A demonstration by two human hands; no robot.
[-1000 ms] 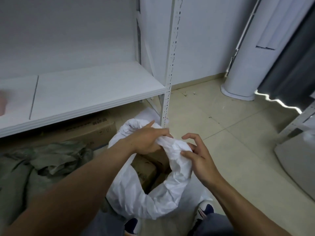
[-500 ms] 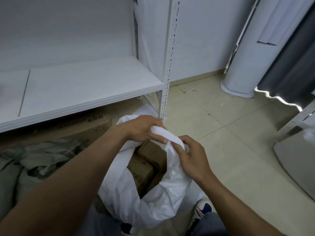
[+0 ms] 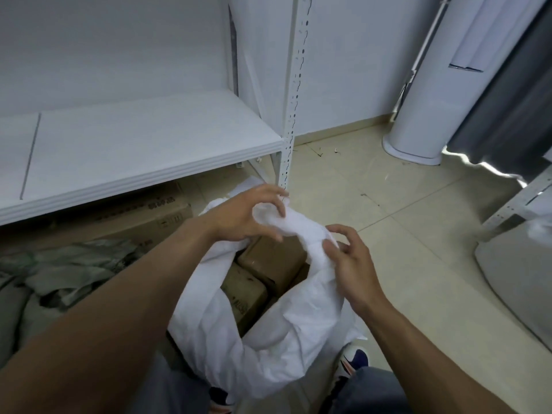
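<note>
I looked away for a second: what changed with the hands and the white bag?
The right hand closed on the rim of the white bag, then loosened: its fingers now spread, thumb resting on it. The left hand kept gripping the gathered rim. The brown boxes inside stayed put.

Brown boxes (image 3: 270, 259) sit deep in the white bag (image 3: 268, 339), only their tops showing, the rest buried behind its crumpled walls, and the print on one is too small to read. The left hand (image 3: 248, 216) curls over a bunch of rim, fingertips smeared by blur. The right hand (image 3: 349, 264) has its thumb on the fabric; a true pinch, can't tell. The shelf (image 3: 134, 150) covers the top of the carton (image 3: 143, 216), lettering unreadable. The grey-green cloth (image 3: 59, 270) runs off the left edge. One shoe (image 3: 354, 358) peeks out, half hidden.
</note>
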